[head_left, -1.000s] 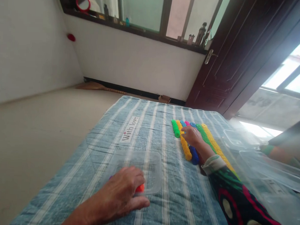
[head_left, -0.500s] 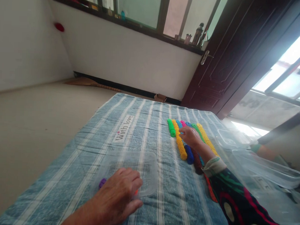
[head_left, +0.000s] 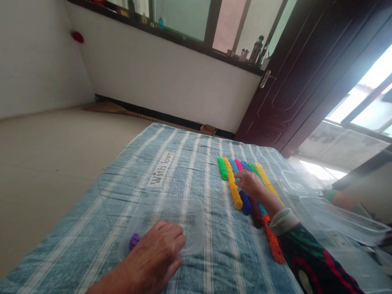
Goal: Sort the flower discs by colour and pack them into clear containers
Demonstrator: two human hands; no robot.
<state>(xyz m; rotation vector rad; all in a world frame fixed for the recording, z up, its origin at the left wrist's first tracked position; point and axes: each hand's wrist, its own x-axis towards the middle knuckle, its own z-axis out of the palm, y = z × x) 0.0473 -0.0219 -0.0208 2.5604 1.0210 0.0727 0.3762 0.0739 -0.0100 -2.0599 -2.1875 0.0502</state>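
My left hand (head_left: 162, 253) reaches into a clear plastic container (head_left: 198, 207) on the bed-like striped surface. Its fingers are curled down, and what they hold, if anything, is hidden. A small purple piece (head_left: 134, 241) lies in the container beside that hand. My right hand (head_left: 250, 183) is over several long rows of small coloured pieces laid side by side, its fingers pinched close to the blue row (head_left: 245, 203). Whatever is in the pinch is too small to make out. Around it are a green row (head_left: 222, 169), a yellow row (head_left: 234, 193), a brown row (head_left: 256, 213) and an orange row (head_left: 274, 244).
More clear plastic containers (head_left: 344, 221) stand at the right edge of the striped cloth (head_left: 116, 213). A dark red door (head_left: 291, 77) and a windowsill with bottles (head_left: 256, 50) are beyond. A broom (head_left: 110, 107) lies on the floor by the wall.
My right forearm has shifted slightly, showing more of the orange row. An orange bit that showed under my left hand is now out of sight.
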